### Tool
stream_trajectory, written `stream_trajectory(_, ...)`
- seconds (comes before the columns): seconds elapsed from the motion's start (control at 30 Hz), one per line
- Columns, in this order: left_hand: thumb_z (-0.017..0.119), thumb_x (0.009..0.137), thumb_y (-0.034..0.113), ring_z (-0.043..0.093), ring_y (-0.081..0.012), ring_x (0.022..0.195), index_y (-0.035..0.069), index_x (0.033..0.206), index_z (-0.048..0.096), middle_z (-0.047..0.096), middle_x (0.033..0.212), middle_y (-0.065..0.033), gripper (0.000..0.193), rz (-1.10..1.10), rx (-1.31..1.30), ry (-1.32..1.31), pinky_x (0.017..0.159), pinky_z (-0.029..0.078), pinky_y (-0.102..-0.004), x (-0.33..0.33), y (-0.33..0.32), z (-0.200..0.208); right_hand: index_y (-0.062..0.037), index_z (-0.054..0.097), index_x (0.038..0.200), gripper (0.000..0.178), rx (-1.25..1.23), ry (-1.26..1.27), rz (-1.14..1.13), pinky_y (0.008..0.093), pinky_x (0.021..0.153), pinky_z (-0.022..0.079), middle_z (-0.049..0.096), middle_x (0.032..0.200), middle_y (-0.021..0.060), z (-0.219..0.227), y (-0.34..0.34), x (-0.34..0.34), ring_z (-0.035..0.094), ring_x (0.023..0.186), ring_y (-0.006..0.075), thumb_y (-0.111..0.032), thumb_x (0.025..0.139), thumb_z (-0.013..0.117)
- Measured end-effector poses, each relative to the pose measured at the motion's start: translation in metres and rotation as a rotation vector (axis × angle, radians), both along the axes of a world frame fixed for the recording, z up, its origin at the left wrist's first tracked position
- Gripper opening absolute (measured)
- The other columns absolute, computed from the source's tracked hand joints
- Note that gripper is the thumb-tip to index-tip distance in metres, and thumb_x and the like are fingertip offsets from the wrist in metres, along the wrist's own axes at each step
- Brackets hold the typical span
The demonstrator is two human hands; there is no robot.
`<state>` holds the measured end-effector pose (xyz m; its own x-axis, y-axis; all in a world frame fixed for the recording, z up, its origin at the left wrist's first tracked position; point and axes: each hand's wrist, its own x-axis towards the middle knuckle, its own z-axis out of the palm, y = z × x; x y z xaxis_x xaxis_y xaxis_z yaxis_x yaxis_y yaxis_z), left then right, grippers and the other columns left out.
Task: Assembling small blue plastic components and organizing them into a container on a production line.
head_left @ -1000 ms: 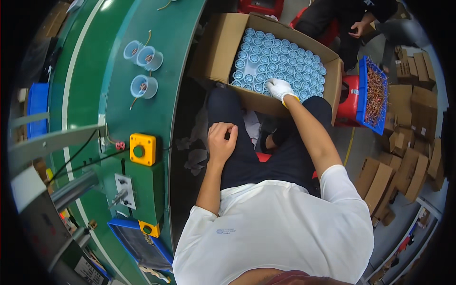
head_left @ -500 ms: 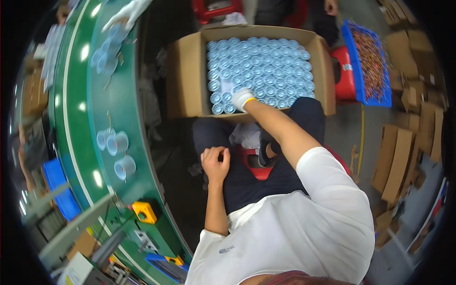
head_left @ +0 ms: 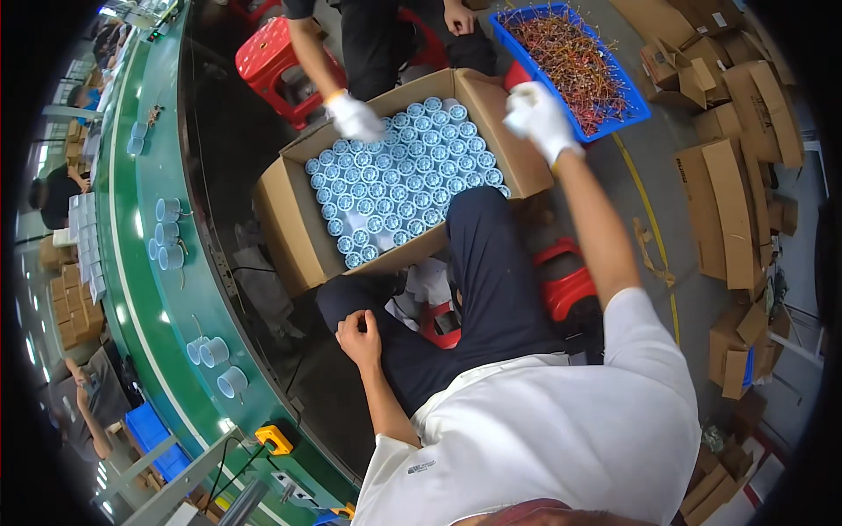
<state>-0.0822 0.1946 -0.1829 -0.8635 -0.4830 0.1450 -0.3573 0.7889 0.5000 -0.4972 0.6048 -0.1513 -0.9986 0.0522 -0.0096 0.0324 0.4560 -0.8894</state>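
An open cardboard box point(head_left: 294, 232) packed with several round light-blue cups point(head_left: 395, 167) stands on the floor in front of my knees. My right hand point(head_left: 539, 118), in a white glove, is raised over the box's right flap, close to a blue crate point(head_left: 636, 105) of red and yellow wires. Its fingers are curled, and whether it holds anything is unclear. My bare left hand point(head_left: 360, 337) rests on my left thigh with its fingers curled in and nothing in it. Another person's white-gloved hand point(head_left: 355, 118) reaches to the box's far edge.
A green conveyor belt point(head_left: 132, 263) curves along the left, carrying small groups of cups point(head_left: 210, 351). A yellow button box point(head_left: 274, 438) sits at its near rim. A red stool point(head_left: 272, 57) stands behind the box, another red stool point(head_left: 570, 285) under me. Cardboard cartons point(head_left: 728, 210) lie at right.
My right hand has lifted off the cups and swung right, above the box's flap. Another person's gloved hand now shows at the box's far edge. My left hand stays on my thigh.
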Motion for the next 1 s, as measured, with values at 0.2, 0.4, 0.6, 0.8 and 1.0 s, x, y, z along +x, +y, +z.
stream_trajectory(0.2, 0.079, 0.091, 0.023, 0.066, -0.0290, 0.083, 0.009, 0.089, 0.078, 0.074, 0.085, -0.0070, 0.015, 0.019, 0.023, 0.017, 0.082, 0.048, -0.0424, 0.004, -0.002, -0.003, -0.0241, 0.064, 0.140, 0.048, 0.612, -0.317, 0.174, 0.0476, 0.084, 0.058, 0.077, 0.102, 0.0210, 0.013, 0.095, -0.066, 0.076, 0.089, 0.0353, -0.033, 0.093, 0.060)
stream_trajectory(0.4, 0.078, 0.090, 0.026, 0.067, -0.0284, 0.083, 0.010, 0.087, 0.079, 0.073, 0.082, -0.0070, 0.017, 0.075, -0.022, -0.015, 0.082, 0.048, -0.0419, 0.008, 0.000, 0.002, -0.0120, 0.080, 0.096, 0.041, 0.711, -0.305, 0.109, 0.0513, 0.080, 0.058, 0.077, 0.091, 0.0193, 0.014, 0.062, -0.064, 0.075, 0.085, 0.0393, -0.049, 0.093, 0.063)
stream_trajectory(0.6, 0.078, 0.089, 0.026, 0.067, -0.0282, 0.082, 0.010, 0.086, 0.079, 0.073, 0.080, -0.0056, 0.017, 0.051, 0.018, 0.010, 0.081, 0.048, -0.0424, 0.014, 0.001, 0.006, -0.0163, 0.080, 0.114, 0.034, 0.497, -0.205, -0.090, 0.0436, 0.083, 0.059, 0.079, 0.099, 0.0165, -0.008, 0.111, -0.048, 0.077, 0.089, 0.0321, -0.040, 0.096, 0.061)
stream_trajectory(0.8, 0.076, 0.091, 0.027, 0.067, -0.0288, 0.083, 0.011, 0.086, 0.079, 0.074, 0.081, -0.0058, 0.017, 0.032, 0.027, 0.048, 0.080, 0.047, -0.0448, 0.016, -0.012, 0.001, -0.0009, 0.074, 0.125, 0.033, -0.202, 0.163, -0.387, 0.0322, 0.073, 0.057, 0.079, 0.108, 0.0105, 0.047, 0.037, 0.043, 0.071, 0.080, 0.0171, -0.022, 0.103, 0.061)
stream_trajectory(1.0, 0.064, 0.107, 0.038, 0.065, -0.0274, 0.127, 0.007, 0.146, 0.058, 0.066, 0.140, -0.0154, 0.051, -0.118, 1.104, 0.207, 0.106, 0.052, -0.0399, 0.014, 0.034, 0.027, -0.0026, 0.076, 0.105, 0.013, -0.383, 0.113, 0.381, 0.0269, 0.072, 0.054, 0.075, 0.100, 0.0039, 0.095, -0.097, 0.279, 0.066, 0.081, 0.0089, -0.004, 0.093, 0.073)
